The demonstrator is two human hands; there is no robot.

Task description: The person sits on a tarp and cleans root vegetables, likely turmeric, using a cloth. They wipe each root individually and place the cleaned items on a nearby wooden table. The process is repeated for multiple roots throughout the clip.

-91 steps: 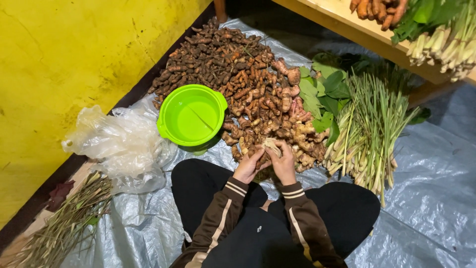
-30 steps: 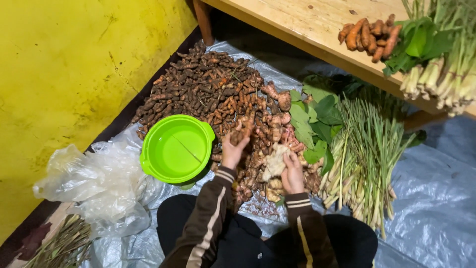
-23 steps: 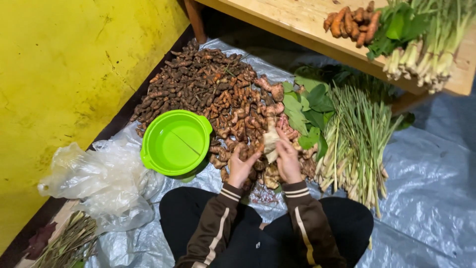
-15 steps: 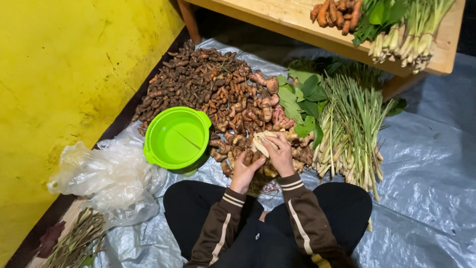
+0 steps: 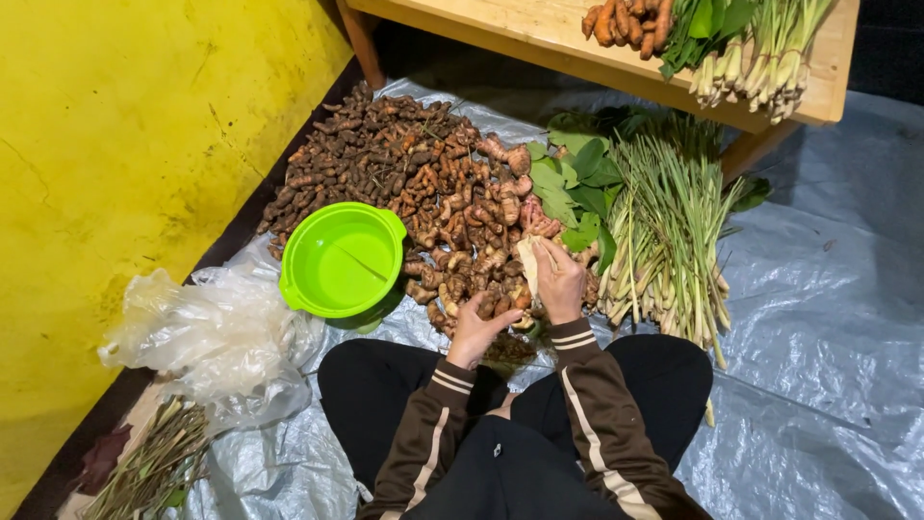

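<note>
I sit cross-legged before a big heap of brown knobbly roots spread on a grey plastic sheet. My right hand is closed around a pale, peeled-looking root piece, held upright over the near edge of the heap. My left hand reaches down into the roots at the front of the pile, fingers curled over them; whether it grips one I cannot tell. A bright green plastic basin stands empty just left of my hands.
Lemongrass stalks and green leaves lie right of the heap. A crumpled clear plastic bag and dry twigs sit at the left by the yellow wall. A wooden bench carries more roots and stalks.
My left hand went out to the heap and came back to its near edge. My right hand lifted the pale root piece upright. The view shifted downward and right.
</note>
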